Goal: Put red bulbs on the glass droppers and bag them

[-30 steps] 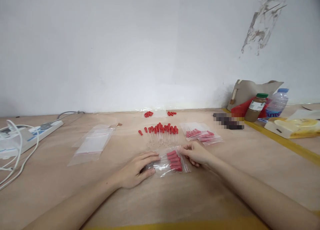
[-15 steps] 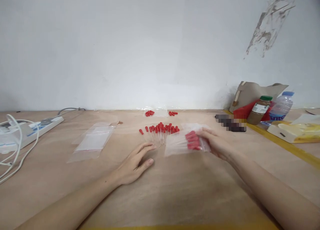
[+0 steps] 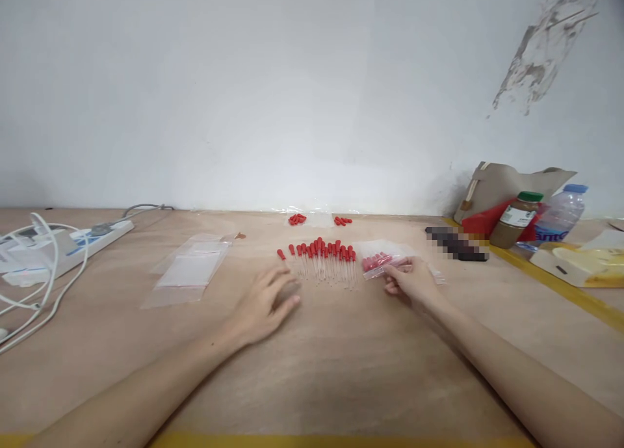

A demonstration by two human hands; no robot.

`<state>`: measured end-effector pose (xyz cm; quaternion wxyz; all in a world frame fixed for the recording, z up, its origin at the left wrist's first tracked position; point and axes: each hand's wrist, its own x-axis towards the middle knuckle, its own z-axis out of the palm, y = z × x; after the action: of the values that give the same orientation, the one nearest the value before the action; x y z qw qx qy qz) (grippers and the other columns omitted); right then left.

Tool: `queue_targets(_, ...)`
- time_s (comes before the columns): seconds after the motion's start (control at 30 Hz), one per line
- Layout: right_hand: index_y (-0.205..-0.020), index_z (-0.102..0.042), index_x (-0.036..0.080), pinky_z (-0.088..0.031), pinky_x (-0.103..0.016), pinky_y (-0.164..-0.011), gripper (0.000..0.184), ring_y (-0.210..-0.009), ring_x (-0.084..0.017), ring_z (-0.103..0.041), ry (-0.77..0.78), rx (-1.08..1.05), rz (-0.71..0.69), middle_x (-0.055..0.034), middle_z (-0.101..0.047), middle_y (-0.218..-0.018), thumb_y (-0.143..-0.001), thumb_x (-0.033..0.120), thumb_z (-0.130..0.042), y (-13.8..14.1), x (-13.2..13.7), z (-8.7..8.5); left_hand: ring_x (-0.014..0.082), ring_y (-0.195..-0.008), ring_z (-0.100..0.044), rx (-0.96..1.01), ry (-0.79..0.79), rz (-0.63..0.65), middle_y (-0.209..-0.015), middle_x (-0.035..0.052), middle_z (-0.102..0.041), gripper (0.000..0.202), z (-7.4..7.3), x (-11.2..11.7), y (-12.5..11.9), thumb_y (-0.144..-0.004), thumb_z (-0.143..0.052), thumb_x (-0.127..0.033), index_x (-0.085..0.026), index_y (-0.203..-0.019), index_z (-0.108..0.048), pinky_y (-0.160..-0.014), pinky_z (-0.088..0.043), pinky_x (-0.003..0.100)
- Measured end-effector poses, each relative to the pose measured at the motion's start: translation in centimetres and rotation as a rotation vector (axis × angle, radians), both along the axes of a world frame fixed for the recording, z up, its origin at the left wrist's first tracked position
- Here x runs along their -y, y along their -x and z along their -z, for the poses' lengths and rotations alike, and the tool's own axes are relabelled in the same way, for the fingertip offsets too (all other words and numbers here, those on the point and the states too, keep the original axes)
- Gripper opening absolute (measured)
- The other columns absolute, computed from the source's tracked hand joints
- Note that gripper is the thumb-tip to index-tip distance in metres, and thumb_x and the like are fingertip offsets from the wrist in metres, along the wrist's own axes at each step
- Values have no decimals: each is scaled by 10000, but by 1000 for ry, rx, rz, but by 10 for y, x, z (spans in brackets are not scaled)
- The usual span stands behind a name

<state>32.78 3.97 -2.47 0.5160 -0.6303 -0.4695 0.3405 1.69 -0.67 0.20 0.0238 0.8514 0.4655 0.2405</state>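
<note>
My right hand (image 3: 408, 283) pinches the edge of a clear plastic bag (image 3: 374, 272), which has several red rubber bulbs (image 3: 376, 261) showing inside. It lies low over the table, partly over another clear bag or stack of bags. My left hand (image 3: 267, 305) rests on the table with fingers apart, holding nothing. Between and beyond the hands is a row of glass droppers (image 3: 319, 256) with red bulbs, their thin stems pointing toward me. Farther back, loose red bulbs (image 3: 296, 220) lie on a clear plastic sheet, with a second small group (image 3: 342, 221) to the right.
Flat clear zip bags (image 3: 188, 266) lie to the left, near a power strip (image 3: 97, 243) with white cables (image 3: 53, 305). On the right are a blurred dark object (image 3: 455, 243), a green-capped jar (image 3: 517, 220), a water bottle (image 3: 563, 217), a beige bag (image 3: 511, 181) and a yellow-white packet (image 3: 580, 259).
My right hand has lowered the bag of red bulbs onto the right side, uncovering more droppers in the row. The left hand stays open near the same spot. The view has shifted slightly.
</note>
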Motion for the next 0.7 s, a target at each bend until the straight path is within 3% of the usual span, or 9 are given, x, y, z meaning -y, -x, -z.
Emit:
queue_targets(0.1,-887,-412,184,-367,-284,-455,420,-491,-191,-537,-75,499,191,-4,-546,-548,-634,465,-595,-9,8,-10,314,-1188,-340,-136,-95,-335,-1252,156,-420,456,-6,-26,32,-852,-355,-427,-124,-1167,-485,-970,-287,463)
queue_targets(0.17,-898,-447,175,-351,-279,-509,363,-568,-196,-535,-192,755,247,-26,-557,-605,-688,459,-530,-11,11,-19,364,-1213,-286,-244,-111,-556,-1270,216,-387,514,-7,-45,60,-840,-346,-422,-60,-1188,-459,-952,-281,484)
queue_targets(0.23,-815,-498,177,-350,-270,-559,213,-623,-187,-532,-306,886,177,-45,-571,-655,-729,372,-485,-6,11,-29,406,-1198,-291,-297,-33,-775,-1256,260,-386,582,-5,-60,86,-832,-333,-449,-15,-1209,-425,-926,-289,495)
queue_targets(0.3,-701,-531,179,-356,-256,-606,105,-663,-172,-536,-364,933,-1,-55,-592,-691,-729,254,-463,4,5,-36,428,-1175,-316,-324,70,-895,-1253,287,-379,617,0,-71,104,-835,-308,-461,24,-1201,-417,-903,-296,505)
queue_targets(0.37,-635,-554,177,-361,-244,-649,133,-700,-165,-547,-314,928,-178,-60,-618,-718,-710,165,-444,17,-7,-41,441,-1132,-368,-324,129,-944,-1215,326,-401,635,6,-77,113,-839,-299,-441,85,-1172,-424,-863,-331,503)
queue_targets(0.43,-610,-570,173,-364,-246,-674,159,-727,-173,-560,-198,903,-245,-73,-636,-730,-699,136,-443,30,-23,-43,436,-1082,-428,-324,165,-946,-1161,344,-448,606,10,-80,116,-844,-293,-395,116,-1121,-464,-824,-369,485)
queue_targets(0.53,-590,-573,162,-377,-260,-641,176,-691,-193,-573,-86,860,-195,-95,-633,-662,-719,180,-455,46,-49,-41,404,-1024,-493,-347,198,-904,-1090,318,-523,501,12,-81,118,-845,-275,-297,74,-1035,-553,-789,-402,460)
queue_targets(0.7,-506,-542,163,-377,-237,-500,216,-484,-167,-544,77,736,-156,-46,-514,-391,-713,195,-491,59,-78,-36,350,-857,-591,-399,211,-840,-925,250,-625,346,7,-79,123,-778,-348,-168,-30,-889,-645,-697,-448,405)
